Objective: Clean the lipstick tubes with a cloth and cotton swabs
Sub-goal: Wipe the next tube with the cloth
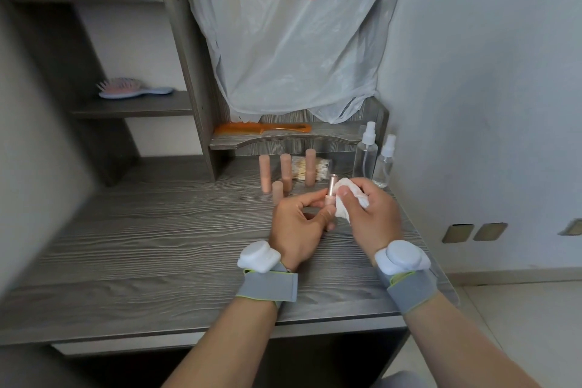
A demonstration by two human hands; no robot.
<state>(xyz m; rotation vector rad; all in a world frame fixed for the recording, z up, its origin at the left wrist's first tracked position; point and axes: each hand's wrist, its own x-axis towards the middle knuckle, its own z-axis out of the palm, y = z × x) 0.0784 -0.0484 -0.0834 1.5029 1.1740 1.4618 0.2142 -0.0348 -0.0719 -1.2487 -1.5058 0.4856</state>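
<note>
My left hand (299, 224) grips an uncapped pink lipstick tube (331, 192) upright, its metallic top end showing above my fingers. My right hand (371, 214) holds a crumpled white cloth (348, 203) pressed against the tube's right side. Behind them, three capped pink lipstick tubes (286, 172) stand upright on the grey wooden desk (157, 246), and a shorter pink piece (277, 193), which looks like a cap, stands in front of them. A clear pack of cotton swabs (321, 168) lies behind the tubes.
Two clear spray bottles (365, 154) stand at the desk's back right by the wall. An orange comb (264, 128) lies on a low shelf under a hanging plastic bag (289, 41). A hairbrush (132, 88) rests on a left shelf.
</note>
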